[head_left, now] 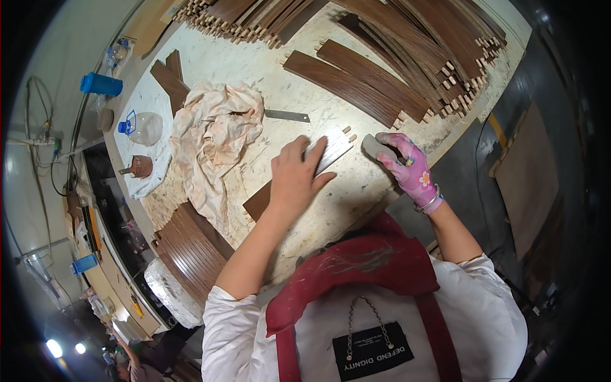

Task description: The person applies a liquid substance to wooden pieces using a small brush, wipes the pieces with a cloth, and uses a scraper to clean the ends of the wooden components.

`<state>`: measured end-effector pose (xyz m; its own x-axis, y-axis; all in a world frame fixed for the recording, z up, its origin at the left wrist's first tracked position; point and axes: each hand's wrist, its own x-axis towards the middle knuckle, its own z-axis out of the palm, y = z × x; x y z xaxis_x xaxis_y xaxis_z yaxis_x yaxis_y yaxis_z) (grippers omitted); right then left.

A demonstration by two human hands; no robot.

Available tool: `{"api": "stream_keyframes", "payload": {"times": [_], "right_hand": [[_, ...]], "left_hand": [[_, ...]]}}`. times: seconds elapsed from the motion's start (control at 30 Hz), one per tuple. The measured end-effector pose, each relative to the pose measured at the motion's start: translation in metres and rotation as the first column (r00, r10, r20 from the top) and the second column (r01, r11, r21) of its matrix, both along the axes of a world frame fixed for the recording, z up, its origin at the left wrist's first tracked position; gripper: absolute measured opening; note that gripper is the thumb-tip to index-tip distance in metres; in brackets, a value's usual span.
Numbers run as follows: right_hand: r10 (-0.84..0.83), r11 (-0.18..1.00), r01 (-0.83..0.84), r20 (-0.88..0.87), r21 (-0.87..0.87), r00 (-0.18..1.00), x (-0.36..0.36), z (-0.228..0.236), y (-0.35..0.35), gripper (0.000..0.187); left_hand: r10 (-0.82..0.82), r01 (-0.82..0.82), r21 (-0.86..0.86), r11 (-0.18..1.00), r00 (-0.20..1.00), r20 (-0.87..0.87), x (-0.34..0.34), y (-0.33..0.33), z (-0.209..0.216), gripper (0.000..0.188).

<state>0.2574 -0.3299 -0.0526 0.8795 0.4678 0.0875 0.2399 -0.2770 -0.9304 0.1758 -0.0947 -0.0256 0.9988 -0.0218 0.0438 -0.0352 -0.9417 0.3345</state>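
A dark brown wooden slat point(257, 201) with dowel pegs at its ends lies slantwise on the table in front of me. Its far right part shines pale under the light. My left hand point(293, 173), bare, rests across the slat and grips it, with the thumb along the near edge and the fingers over the far side. In a pink flowered glove, my right hand point(410, 167) is closed around a grey sanding block point(375, 150). That block is just right of the slat's pegged end, apart from it.
Stacked pegged slats point(439, 32) fill the back right, with two loose slats point(344, 86) before them. A crumpled cloth point(216, 124), metal ruler point(286, 115), clear bottle point(146, 128) and brown cup with a brush point(141, 167) are leftward. More slats point(188, 245) lie near left.
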Motion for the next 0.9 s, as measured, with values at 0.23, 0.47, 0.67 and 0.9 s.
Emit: {"api": "stream_keyframes", "payload": {"times": [0.23,0.47,0.67,0.9], "right_hand": [[-0.030,0.983,0.048,-0.102,0.179,0.994,0.005,-0.012,-0.001,0.032],[-0.096,0.963,0.160,-0.279,0.216,0.956,0.009,-0.009,-0.005,0.030],[-0.066,0.964,0.142,-0.314,0.225,0.947,0.009,-0.005,-0.003,0.031],[-0.033,0.963,0.114,-0.314,0.243,0.949,0.011,0.006,0.021,0.030]], "left_hand": [[-0.049,0.049,0.006,0.999,0.998,0.041,0.011,-0.017,-0.015,0.049],[-0.093,0.083,0.121,0.989,0.992,0.086,0.011,-0.021,-0.021,0.048],[-0.168,0.154,0.127,0.980,0.980,0.107,0.005,-0.015,-0.022,0.050],[-0.070,0.107,-0.192,0.976,0.979,0.189,-0.019,0.012,-0.015,0.056]]}}
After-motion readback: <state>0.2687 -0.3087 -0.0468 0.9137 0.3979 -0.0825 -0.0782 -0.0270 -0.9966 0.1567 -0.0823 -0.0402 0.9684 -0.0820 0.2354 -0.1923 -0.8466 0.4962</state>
